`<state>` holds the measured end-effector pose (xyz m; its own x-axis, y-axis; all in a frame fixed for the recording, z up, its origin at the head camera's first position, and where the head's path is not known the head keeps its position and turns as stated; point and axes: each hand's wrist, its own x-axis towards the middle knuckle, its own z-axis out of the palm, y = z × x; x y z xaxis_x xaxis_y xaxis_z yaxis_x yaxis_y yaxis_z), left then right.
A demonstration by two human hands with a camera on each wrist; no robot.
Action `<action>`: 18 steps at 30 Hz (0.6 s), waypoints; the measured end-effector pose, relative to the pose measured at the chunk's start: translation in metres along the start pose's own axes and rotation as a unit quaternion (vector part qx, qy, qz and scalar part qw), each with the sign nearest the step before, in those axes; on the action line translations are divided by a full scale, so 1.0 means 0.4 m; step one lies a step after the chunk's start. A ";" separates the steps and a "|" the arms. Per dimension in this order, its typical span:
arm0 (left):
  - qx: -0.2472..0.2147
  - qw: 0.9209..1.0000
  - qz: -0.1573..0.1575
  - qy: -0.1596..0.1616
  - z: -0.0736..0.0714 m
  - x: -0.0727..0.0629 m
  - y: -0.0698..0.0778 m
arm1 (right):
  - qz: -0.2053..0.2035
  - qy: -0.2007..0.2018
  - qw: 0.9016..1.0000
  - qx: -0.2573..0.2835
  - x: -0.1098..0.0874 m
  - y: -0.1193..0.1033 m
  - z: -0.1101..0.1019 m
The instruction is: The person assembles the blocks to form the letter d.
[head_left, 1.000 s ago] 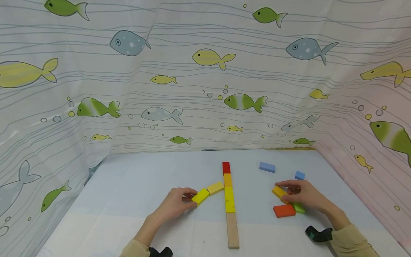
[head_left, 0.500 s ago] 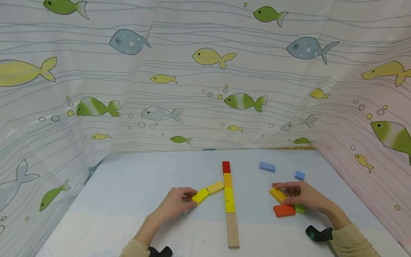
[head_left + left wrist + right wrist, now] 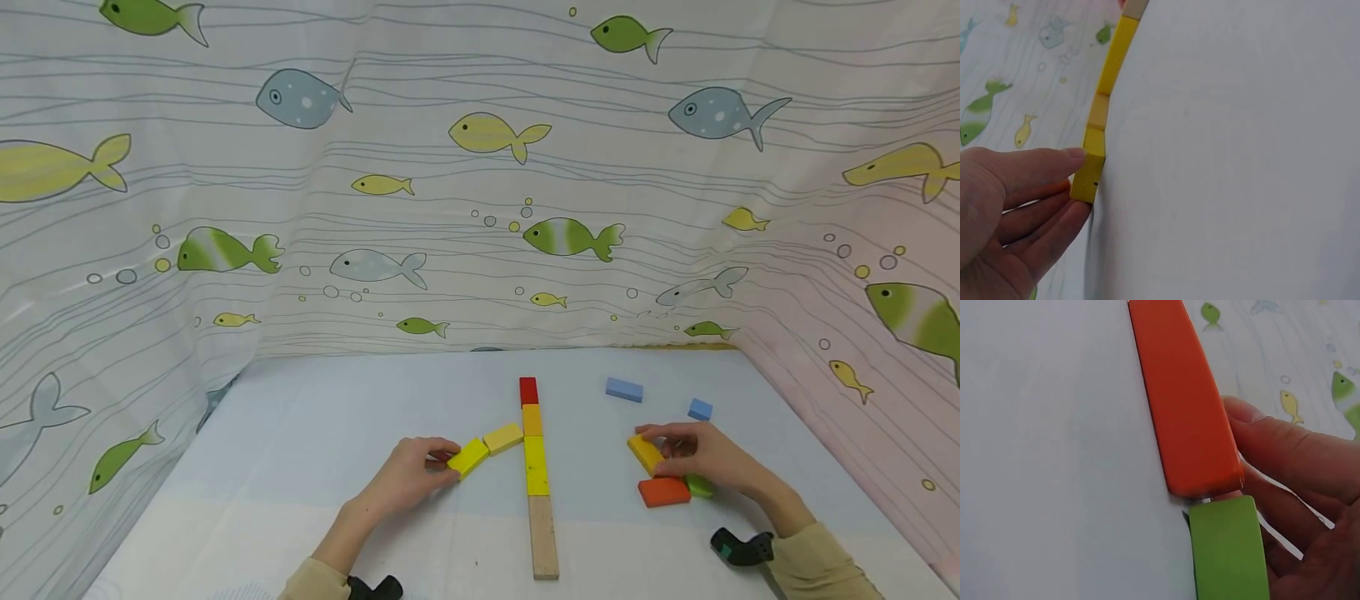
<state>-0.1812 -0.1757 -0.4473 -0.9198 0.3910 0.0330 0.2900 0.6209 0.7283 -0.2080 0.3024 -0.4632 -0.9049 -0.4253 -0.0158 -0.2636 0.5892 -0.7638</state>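
Note:
My left hand (image 3: 408,475) pinches a bright yellow block (image 3: 469,458) between thumb and fingers; the left wrist view shows the thumb on top of this yellow block (image 3: 1089,175). Its far end meets a pale yellow block (image 3: 503,438), which reaches a straight row: red block (image 3: 528,392), amber block (image 3: 532,420), yellow block (image 3: 536,465), plain wood block (image 3: 543,537). On the right, my right hand (image 3: 701,454) pinches another amber block (image 3: 643,453), just beyond an orange-red block (image 3: 663,492) and a green block (image 3: 699,486). In the right wrist view, the orange-red block (image 3: 1185,400) and green block (image 3: 1229,550) hide that amber one.
Two blue blocks lie at the back right, a longer blue block (image 3: 625,389) and a shorter blue block (image 3: 701,409) beyond my right hand. A fish-printed curtain (image 3: 435,217) rises behind the pale table (image 3: 322,400) and along both sides.
With the amber block in its fingers, my right hand has shifted slightly left, and more of the block now shows beside the orange-red one. My left hand and the row stay as they were.

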 end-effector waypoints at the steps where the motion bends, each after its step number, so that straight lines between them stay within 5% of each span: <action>1: 0.001 1.000 0.000 0.000 0.000 0.000 0.000 | -0.003 -0.001 1.000 0.001 -0.001 -0.001 0.000; 18: 0.001 1.000 0.005 -0.002 0.000 0.003 -0.004 | -0.007 0.007 1.000 -0.009 -0.005 -0.019 0.002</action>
<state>-0.1829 -0.1764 -0.4485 -0.9159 0.3996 0.0371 0.2995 0.6191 0.7260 -0.2037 0.2982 -0.4579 -0.9060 -0.4233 0.0046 -0.2820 0.5953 -0.7524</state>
